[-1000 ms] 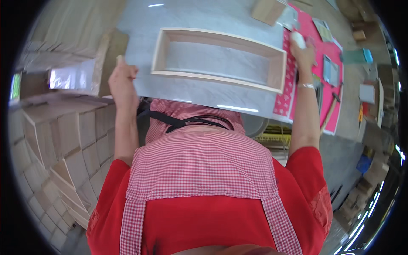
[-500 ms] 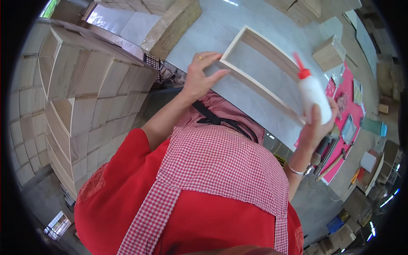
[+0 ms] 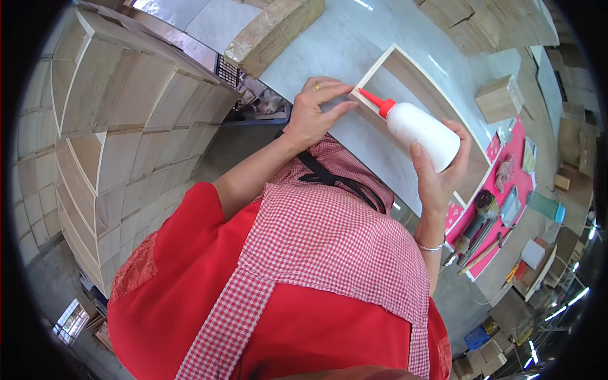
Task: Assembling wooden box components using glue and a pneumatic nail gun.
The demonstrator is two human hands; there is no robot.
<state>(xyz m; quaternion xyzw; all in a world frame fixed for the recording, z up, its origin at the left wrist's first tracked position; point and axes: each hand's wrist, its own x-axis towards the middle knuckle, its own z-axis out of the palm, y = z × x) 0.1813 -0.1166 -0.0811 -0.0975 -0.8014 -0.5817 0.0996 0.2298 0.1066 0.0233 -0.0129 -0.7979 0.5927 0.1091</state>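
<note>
A shallow rectangular frame of pale wood (image 3: 415,75) lies on the grey worktop (image 3: 345,54) before me. My left hand (image 3: 315,113) holds its left near corner, with thumb and fingers pinching the wood. In my right hand (image 3: 441,183) is a white squeeze bottle (image 3: 421,132) with a red cap and a pointed red nozzle. The bottle is tilted over the frame, its nozzle tip at the corner beside my left fingertips. Whether the tip touches the wood, or anything comes out of it, I cannot tell. Bottle and hand hide part of the frame's near side.
Tall stacks of wooden boxes (image 3: 126,82) rise at my left. A wrapped bundle (image 3: 272,35) lies at the worktop's far left edge. On the right are a wooden block (image 3: 500,99) and a pink sheet (image 3: 500,180) with tools on it. More wooden pieces (image 3: 487,25) stand at the back.
My right hand has brought the bottle left and tipped it, so its nozzle now points at the frame's left near corner. My left hand still holds that corner, a little farther right in view.
</note>
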